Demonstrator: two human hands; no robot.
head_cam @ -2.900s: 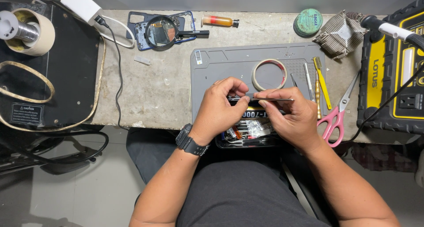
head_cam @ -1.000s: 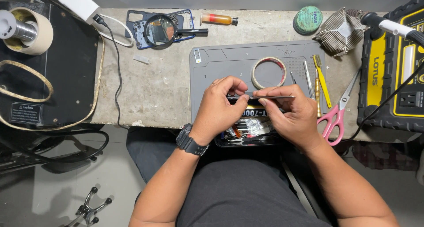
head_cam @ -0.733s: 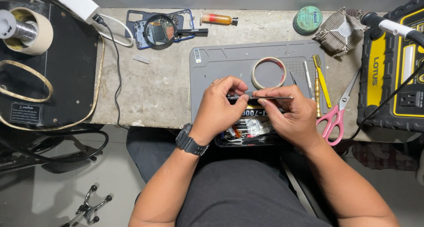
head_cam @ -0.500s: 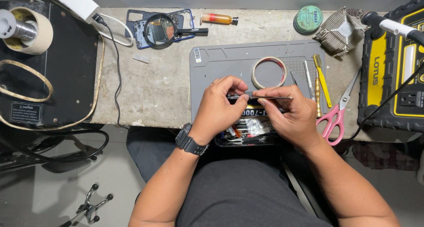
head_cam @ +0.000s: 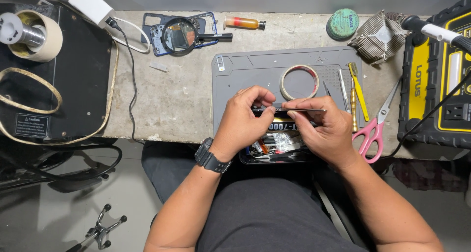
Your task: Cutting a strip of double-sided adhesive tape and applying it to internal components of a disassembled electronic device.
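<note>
Both of my hands meet over the near edge of the grey work mat (head_cam: pixel 245 75): my left hand (head_cam: pixel 244 118), with a black wristwatch (head_cam: pixel 212 155) on it, is curled with thumb and fingertips pinched on the left end of a thin dark slab (head_cam: pixel 269 109) held edge-on, and my right hand (head_cam: pixel 324 130) is closed around the slab's right end while gripping slim metal tweezers (head_cam: pixel 306 109) that lie along its top edge. What the slab is exactly I cannot tell; my fingers cover most of it.

Going by size from there: a black board (head_cam: pixel 73 85) with a loose tan band on it fills the left of the bench, and a black-and-yellow power unit (head_cam: pixel 436 75) stands at the far right. The concrete bench top (head_cam: pixel 171 95) carries the mat between them. Just under my hands sits a small tray of tubes and bits (head_cam: pixel 274 146), partly hidden. A roll of wide tape (head_cam: pixel 34 36) sits at the far left corner. Pink-handled scissors (head_cam: pixel 375 127) lie right of my right hand, near it but apart. A magnifying glass (head_cam: pixel 180 35) rests on a blue phone frame at the back. A ring of narrow tape (head_cam: pixel 299 82) lies on the mat just beyond my fingers, and a yellow brush (head_cam: pixel 358 92) lies by the mat's right edge.
</note>
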